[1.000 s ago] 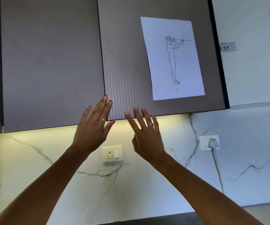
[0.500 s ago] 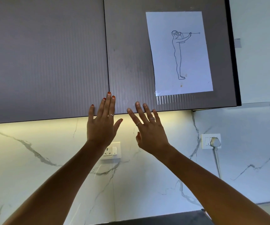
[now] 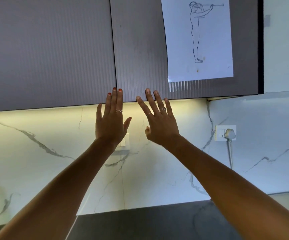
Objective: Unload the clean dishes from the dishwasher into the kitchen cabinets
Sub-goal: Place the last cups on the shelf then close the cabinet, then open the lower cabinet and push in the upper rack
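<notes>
Both hands raised, fingers straight and spread, holding nothing. Left hand [image 3: 109,124] flat, fingertips over bottom edge of cabinet doors right at the seam between left cabinet door [image 3: 48,52] and right cabinet door [image 3: 140,49]; looks like touching, contact not certain. Ring on one finger, red nails. Right hand [image 3: 159,125] released too, fingers fanned, tips over lower edge of right door, just beside the left hand; two rings. Both doors closed, ribbed grey fronts. No dishes or dishwasher in view. Paper sheet [image 3: 199,38] with line drawing of standing figure on right door, above and right of right hand. Marble backsplash [image 3: 36,153] below cabinets, lit strip under them. Plug in wall socket [image 3: 226,134] at right. Dark tabletop [image 3: 140,224] at bottom.
</notes>
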Motion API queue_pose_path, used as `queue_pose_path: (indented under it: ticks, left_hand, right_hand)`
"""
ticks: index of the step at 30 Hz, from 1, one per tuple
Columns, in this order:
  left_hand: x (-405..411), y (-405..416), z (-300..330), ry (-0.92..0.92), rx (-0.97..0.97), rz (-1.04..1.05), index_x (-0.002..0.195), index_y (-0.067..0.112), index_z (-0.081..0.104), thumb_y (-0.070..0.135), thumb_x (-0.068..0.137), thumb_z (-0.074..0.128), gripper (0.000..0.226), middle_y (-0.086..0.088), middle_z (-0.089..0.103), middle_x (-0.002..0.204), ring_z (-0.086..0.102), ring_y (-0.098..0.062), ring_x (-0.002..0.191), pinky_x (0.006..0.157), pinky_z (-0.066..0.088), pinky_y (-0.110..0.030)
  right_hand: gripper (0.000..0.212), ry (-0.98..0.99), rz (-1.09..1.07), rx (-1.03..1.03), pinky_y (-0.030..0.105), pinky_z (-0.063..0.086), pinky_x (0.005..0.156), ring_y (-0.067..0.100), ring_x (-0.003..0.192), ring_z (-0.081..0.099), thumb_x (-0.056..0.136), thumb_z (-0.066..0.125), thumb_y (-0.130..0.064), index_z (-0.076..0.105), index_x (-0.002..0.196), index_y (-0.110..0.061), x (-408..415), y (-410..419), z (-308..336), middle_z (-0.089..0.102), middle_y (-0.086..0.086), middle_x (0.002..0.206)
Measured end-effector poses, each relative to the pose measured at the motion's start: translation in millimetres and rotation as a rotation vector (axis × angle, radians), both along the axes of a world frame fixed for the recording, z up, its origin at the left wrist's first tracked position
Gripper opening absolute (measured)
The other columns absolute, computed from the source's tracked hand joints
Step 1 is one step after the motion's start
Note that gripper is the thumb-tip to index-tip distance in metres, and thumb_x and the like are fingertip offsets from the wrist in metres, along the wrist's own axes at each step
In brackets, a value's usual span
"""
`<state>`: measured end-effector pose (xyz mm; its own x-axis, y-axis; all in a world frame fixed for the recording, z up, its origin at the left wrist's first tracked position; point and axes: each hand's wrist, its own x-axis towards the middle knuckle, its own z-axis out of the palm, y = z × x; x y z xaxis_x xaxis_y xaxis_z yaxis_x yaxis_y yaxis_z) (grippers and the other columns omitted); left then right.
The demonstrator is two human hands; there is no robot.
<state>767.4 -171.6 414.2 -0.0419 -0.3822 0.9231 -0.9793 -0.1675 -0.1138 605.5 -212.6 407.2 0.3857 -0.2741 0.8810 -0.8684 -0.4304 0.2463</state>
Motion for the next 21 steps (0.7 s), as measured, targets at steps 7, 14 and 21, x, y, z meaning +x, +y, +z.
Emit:
queue_pose_path:
  ticks: [7, 14, 21]
  left_hand:
    - [-23, 31, -48, 0.149, 0.139, -0.129, 0.152, 0.015, -0.002, 0.04, 0.095, 0.048, 0.08, -0.005, -0.003, 0.16, 0.004, -0.024, 0.148, 0.118, 0.008, -0.045]
    - [-55, 98, -164, 0.272, 0.413, -0.138, 0.151, 0.023, -0.009, 0.037, 0.095, 0.049, 0.082, 0.001, -0.012, 0.16, -0.002, -0.022, 0.148, 0.118, 0.008, -0.048]
    - [-111, 210, -302, 0.48, 0.751, 0.001, 0.151, 0.025, -0.011, 0.044, 0.097, 0.039, 0.076, 0.004, -0.016, 0.159, -0.01, -0.019, 0.147, 0.12, 0.003, -0.044]
  right_hand:
    - [0.084, 0.081, 0.097, 0.188, 0.049, 0.001, 0.117, 0.026, 0.149, 0.001, 0.086, 0.06, -0.034, 0.009, 0.152, -0.027, -22, 33, -21, -0.001, 0.005, 0.161]
    - [0.079, 0.173, 0.107, 0.541, 0.045, -0.002, 0.119, 0.016, 0.149, -0.002, 0.088, 0.054, -0.025, 0.008, 0.152, -0.027, -83, 81, -133, -0.008, -0.004, 0.161]
    - [0.073, 0.097, 0.097, 0.893, 0.046, 0.004, 0.12, 0.017, 0.148, 0.006, 0.088, 0.054, -0.031, 0.016, 0.15, -0.022, -168, 154, -242, 0.002, -0.002, 0.161]
